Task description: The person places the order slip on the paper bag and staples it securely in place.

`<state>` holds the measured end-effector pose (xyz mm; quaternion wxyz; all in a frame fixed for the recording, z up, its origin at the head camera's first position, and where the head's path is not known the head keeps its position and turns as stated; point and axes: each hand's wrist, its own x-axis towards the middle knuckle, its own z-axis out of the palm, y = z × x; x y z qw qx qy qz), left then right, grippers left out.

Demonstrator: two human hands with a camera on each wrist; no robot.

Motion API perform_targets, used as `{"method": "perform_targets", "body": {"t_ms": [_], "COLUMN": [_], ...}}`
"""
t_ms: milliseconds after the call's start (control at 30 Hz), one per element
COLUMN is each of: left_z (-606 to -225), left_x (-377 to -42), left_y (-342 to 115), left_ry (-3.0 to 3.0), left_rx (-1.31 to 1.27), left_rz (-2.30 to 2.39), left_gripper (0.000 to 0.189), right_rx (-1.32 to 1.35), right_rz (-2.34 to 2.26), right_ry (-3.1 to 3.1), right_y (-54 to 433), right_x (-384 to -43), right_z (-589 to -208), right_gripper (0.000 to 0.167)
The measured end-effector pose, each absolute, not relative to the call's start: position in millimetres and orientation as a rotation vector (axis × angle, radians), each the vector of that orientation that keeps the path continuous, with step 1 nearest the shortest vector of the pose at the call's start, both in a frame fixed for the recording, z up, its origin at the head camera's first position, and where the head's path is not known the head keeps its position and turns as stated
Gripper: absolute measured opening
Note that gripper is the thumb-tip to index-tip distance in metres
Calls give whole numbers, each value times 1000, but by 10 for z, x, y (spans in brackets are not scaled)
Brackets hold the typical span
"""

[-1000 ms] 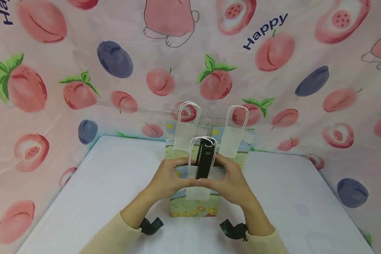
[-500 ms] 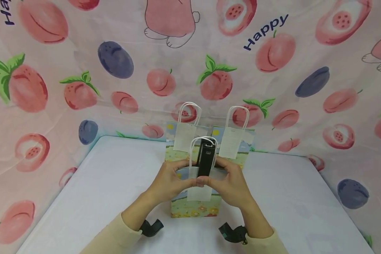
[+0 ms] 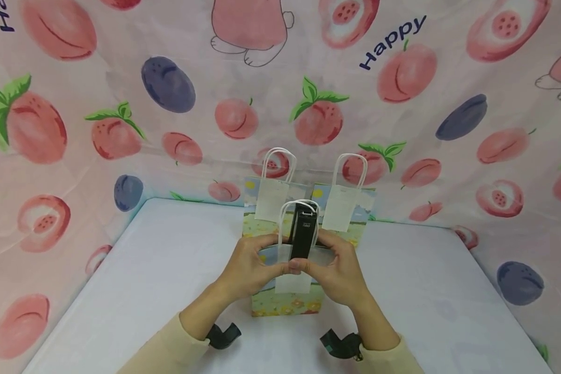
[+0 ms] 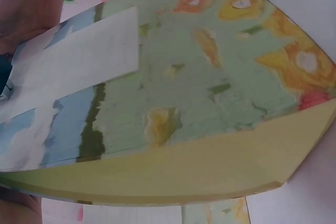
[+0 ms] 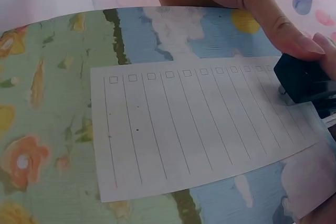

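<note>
A black stapler [image 3: 304, 231] stands between the white handles of the front paper bag [image 3: 287, 304], over its top edge. Both thumbs meet at the stapler's near end, and the fingers reach behind the bag's top. My left hand [image 3: 248, 265] grips from the left, my right hand [image 3: 343, 267] from the right. On the bag's front lies a white paper sheet [image 5: 184, 124], ruled with lines and small boxes. The stapler's dark tip [image 5: 296, 77] sits over one end of it in the right wrist view. What the fingertips touch behind the bag is hidden.
Two similar bags stand behind, a left one [image 3: 271, 202] and a right one [image 3: 343, 208], each with a white sheet on its front. They rest on a white table [image 3: 182, 249] before a fruit-patterned cloth [image 3: 262, 78].
Over the last second the thumbs have drawn slightly tighter together on the stapler's near end. The bag and the hands otherwise stay almost where they were.
</note>
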<state>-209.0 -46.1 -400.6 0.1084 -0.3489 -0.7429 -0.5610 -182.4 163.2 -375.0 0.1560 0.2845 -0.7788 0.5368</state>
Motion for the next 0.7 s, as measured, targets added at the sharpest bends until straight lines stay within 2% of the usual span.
{"method": "perform_targets", "body": {"t_ms": [700], "left_z": [-4049], "left_x": [-2080], "left_y": [-447], "left_ry": [-2128], "left_rx": [-1085], "left_rz": [-1598], "left_gripper": [41], "right_rx": [786], "right_rz": [1538], "right_ry": [-2202], "right_y": [1607], "right_x": [-1795], "right_z": [-3774], "right_gripper": [42]}}
